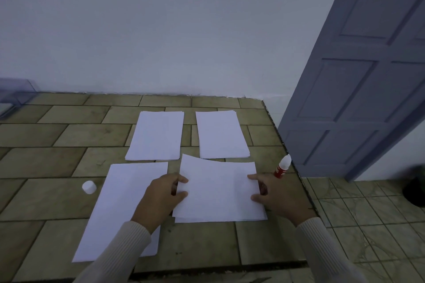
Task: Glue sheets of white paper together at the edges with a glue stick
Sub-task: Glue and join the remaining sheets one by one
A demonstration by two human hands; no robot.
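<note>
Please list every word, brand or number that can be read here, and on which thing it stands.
Glue stick, red label: pale marks, too blurred to read.
Held sheet: blank, no text.
White cap: no text visible.
Nothing in the picture is legible.

Tiled worktop (pixel 69 135): beneath left hand (pixel 161 195) and right hand (pixel 279 195). Panelled door (pixel 358 89): beyond right hand. Clear container (pixel 16 96): far left of left hand.

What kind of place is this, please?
Likely an indoor room of a home: a tiled counter against a plain white wall, a panelled door beside it, and tiled floor below.
</note>
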